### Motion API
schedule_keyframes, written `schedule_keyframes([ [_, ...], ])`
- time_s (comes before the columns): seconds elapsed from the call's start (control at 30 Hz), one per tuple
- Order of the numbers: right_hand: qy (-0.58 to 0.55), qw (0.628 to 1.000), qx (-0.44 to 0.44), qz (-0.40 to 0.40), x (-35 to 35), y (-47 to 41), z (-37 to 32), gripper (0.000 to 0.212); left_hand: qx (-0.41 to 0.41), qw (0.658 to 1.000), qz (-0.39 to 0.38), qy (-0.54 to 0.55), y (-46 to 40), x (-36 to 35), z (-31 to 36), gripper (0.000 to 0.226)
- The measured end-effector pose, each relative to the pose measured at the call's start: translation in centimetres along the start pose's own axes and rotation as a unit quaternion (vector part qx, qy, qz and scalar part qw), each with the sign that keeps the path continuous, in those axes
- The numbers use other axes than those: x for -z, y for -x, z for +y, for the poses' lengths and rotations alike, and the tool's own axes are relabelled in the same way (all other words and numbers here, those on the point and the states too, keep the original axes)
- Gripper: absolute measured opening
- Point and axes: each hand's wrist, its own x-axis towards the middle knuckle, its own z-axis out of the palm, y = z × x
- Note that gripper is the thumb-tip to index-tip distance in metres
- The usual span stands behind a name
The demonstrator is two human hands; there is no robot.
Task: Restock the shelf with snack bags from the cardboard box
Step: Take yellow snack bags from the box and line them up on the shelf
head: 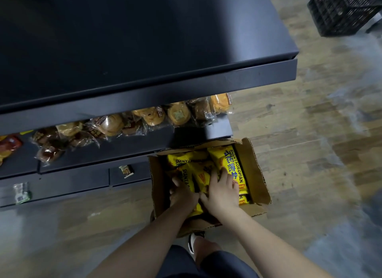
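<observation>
Both arms are bare all the way up, no sleeves, watch or rings on the left hand (183,195) or right hand (222,192). Dark shorts (208,263) down below — plus a dark shoe with a white side (194,241) — that's all I can make out.

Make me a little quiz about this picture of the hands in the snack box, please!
1. True or false: the cardboard box stands on the floor beside the shelf.
2. What colour are the snack bags in the box?
3. Where are the left hand and right hand? A) on the shelf B) inside the box C) on the black crate

Key: 1 true; 2 yellow; 3 B
</observation>
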Motion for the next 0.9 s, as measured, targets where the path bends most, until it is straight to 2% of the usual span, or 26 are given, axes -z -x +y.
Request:
schedule_keyframes([
  [0.07, -0.018, 1.000, -0.024, -0.009, 0.3, -0.4, 0.1, 0.086, -0.001, 1.000, -0.007, 0.027, -0.1, 0.5, -0.1, 0.104],
  [0.17, -0.108, 0.988, -0.090, -0.069, 0.9, -1.3, -0.7, 0.094, 0.013, 0.997, -0.007, 0.081, -0.1, 1.4, -0.1, 0.107],
  [0.27, -0.207, 0.964, -0.122, -0.110, 1.4, -2.0, -0.9, 0.095, -0.016, 0.995, 0.006, 0.095, 0.5, 2.2, -0.7, 0.096],
  [0.33, -0.283, 0.943, -0.133, -0.113, 2.1, -1.9, -0.5, 0.087, -0.060, 0.992, 0.025, 0.104, 1.1, 2.7, -1.2, 0.081],
  [0.43, -0.361, 0.922, -0.107, -0.090, 3.1, -1.2, 0.9, 0.061, -0.138, 0.983, 0.065, 0.105, 2.3, 3.7, -1.7, 0.071],
  [0.67, -0.492, 0.870, 0.016, -0.036, 7.1, 2.3, 2.1, 0.042, -0.271, 0.951, 0.101, 0.108, 5.6, 6.1, -2.5, 0.071],
  [0.8, -0.511, 0.857, 0.063, -0.006, 9.8, 4.2, 1.7, 0.050, -0.323, 0.931, 0.146, 0.082, 8.1, 7.9, -3.1, 0.069],
  [0.9, -0.513, 0.851, 0.114, -0.008, 12.4, 5.4, 0.9, 0.029, -0.347, 0.911, 0.205, 0.088, 10.0, 9.7, -3.8, 0.073],
])
